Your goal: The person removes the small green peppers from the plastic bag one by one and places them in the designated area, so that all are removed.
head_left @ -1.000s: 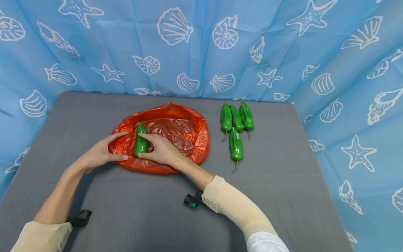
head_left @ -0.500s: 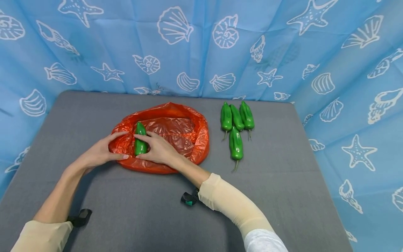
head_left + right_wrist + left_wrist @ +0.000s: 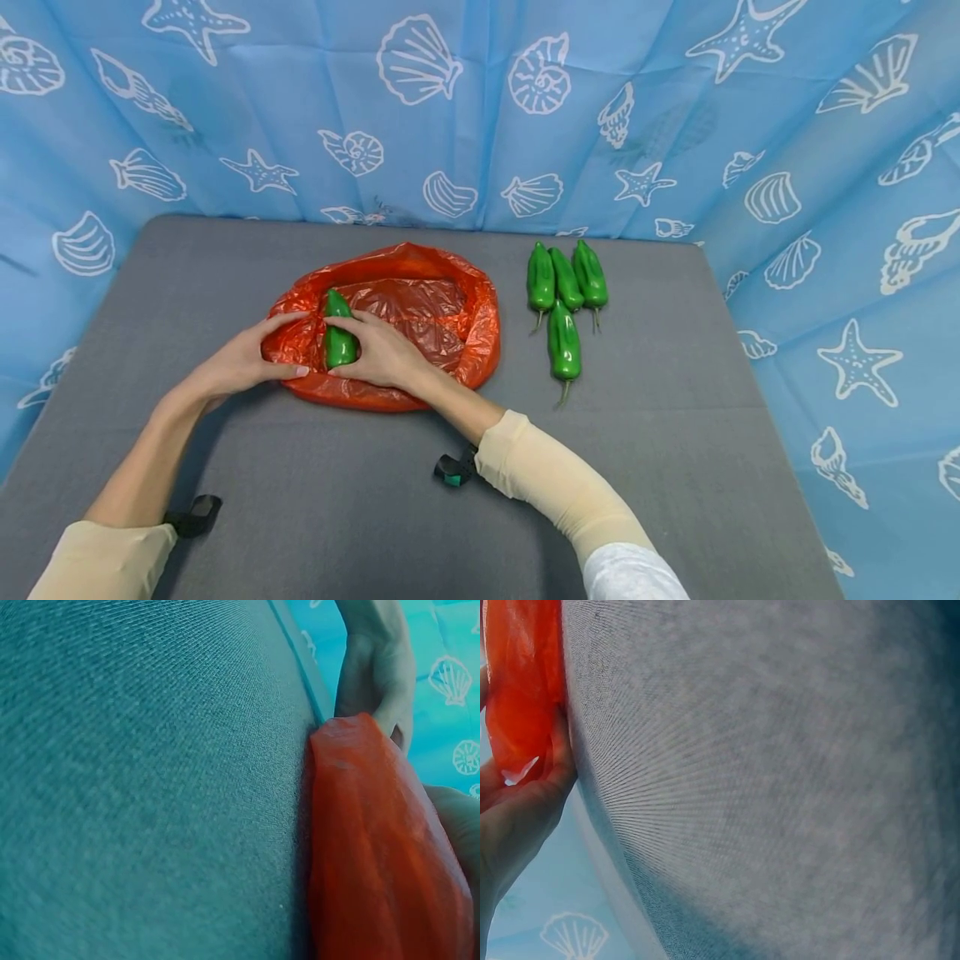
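In the head view a red plastic bag [image 3: 480, 342] sits on the grey table with its mouth spread wide. One green pepper [image 3: 342, 348] stands lengthwise inside, by the bag's left wall. My right hand [image 3: 386, 354] reaches in over the near right rim and holds this pepper between thumb and fingers. At the bag's left edge my left hand [image 3: 243, 358] grips the plastic, thumb on the near side and fingers on the far side. The left wrist view shows the left hand [image 3: 525, 817] around the red plastic. The bag [image 3: 382, 855] hides most of the right hand in the right wrist view.
Right of the bag lies a cluster of several green peppers, with one pepper [image 3: 564, 343] in front and others, such as the rightmost pepper [image 3: 591, 275], behind. A blue seashell-patterned curtain [image 3: 465, 108] hangs around the back and sides of the grey table [image 3: 337, 500].
My right hand has shifted slightly left and farther over the pepper in the bag. The left hand keeps its grip, and the peppers on the table have stayed put.
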The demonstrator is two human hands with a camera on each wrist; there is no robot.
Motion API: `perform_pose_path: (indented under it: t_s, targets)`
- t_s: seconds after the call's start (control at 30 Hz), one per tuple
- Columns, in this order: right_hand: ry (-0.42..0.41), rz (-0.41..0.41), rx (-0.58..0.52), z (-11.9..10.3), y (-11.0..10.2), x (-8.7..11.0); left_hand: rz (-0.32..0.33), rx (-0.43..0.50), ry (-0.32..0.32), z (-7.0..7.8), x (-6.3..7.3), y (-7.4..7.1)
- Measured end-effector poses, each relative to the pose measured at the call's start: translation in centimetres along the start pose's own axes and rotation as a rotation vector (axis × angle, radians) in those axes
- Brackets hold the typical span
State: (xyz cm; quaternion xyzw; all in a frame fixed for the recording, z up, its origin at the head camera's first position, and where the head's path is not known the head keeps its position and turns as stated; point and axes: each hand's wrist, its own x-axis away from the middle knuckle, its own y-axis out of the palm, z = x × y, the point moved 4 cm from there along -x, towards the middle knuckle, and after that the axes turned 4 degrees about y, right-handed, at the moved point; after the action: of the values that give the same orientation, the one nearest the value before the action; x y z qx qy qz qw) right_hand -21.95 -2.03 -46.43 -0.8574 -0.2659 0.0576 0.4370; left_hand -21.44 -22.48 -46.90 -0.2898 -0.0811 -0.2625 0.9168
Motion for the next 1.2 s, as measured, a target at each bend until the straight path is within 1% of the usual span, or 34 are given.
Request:
perform_pose_path:
  t_s: [0.27,0.47,0.7,0.9,1.03,1.2]
  targets:
    - [-0.022,-0.005,-0.053,0.4,-0.7,0.4,-0.001,0.009,0.0,0.1,-0.1,0.1]
    - [-0.031,0.011,-0.151,1.2,-1.2,0.6,-0.004,0.011,-0.005,0.2,-0.2,0.0]
    - [-0.003,0.016,-0.224,2.0,-1.8,0.9,-0.006,0.02,-0.004,0.1,-0.3,0.0]
    - [-0.003,0.02,-0.293,2.8,-2.3,1.4,-0.01,0.031,-0.003,0.0,-0.2,0.0]
    - [-0.015,0.034,-0.318,3.3,-2.5,1.7,-0.011,0.027,-0.007,0.0,-0.2,0.0]
    - [0.002,0.06,-0.348,3.8,-2.8,2.1,-0.011,0.035,-0.016,0.0,-0.1,0.0]
